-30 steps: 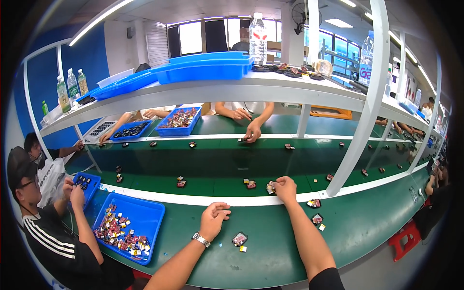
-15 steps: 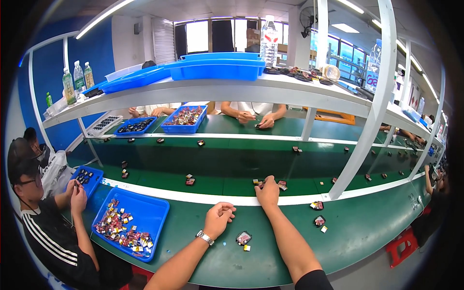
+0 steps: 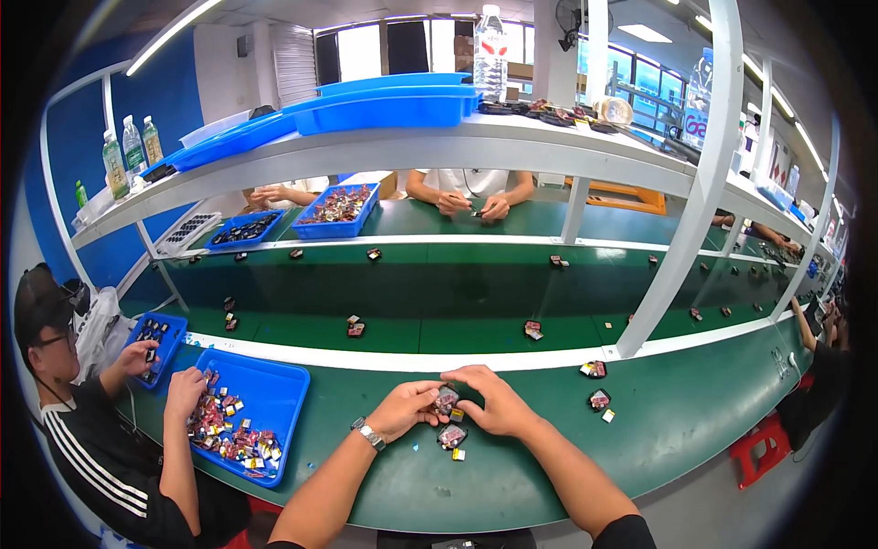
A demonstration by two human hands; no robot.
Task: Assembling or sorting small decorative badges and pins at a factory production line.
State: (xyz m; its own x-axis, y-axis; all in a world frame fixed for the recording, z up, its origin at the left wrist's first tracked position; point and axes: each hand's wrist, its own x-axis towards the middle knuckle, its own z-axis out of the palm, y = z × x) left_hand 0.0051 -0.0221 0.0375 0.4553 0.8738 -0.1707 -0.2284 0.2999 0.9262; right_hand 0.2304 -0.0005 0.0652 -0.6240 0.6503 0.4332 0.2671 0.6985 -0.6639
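My left hand (image 3: 409, 410), a metal-banded watch on its wrist, pinches a small dark electronic unit (image 3: 446, 400) by its left side; a small yellow battery (image 3: 456, 415) hangs below it. My right hand (image 3: 498, 403) curves round the other side of this unit, thumb and fingers apart, with a gap showing between. Just beneath, on the green bench (image 3: 540, 485), lies a similar unit (image 3: 451, 435) with a reddish inside, its yellow-and-white battery (image 3: 458, 455) beside it. Two more such units (image 3: 599, 399) lie to the right of my hands.
At left, a blue tray (image 3: 297, 389) holds many reddish parts with batteries; a person (image 3: 91, 439) reaches into it. Beyond the white rail (image 3: 366, 356), a green conveyor (image 3: 439, 334) carries scattered units. A white post (image 3: 681, 201) and overhead shelf (image 3: 402, 151) stand ahead. Another person (image 3: 471, 192) works opposite.
My right hand has come back from the conveyor to my left hand. A unit is now in my left fingers, which were empty. The neighbour's hand has moved into the blue tray.
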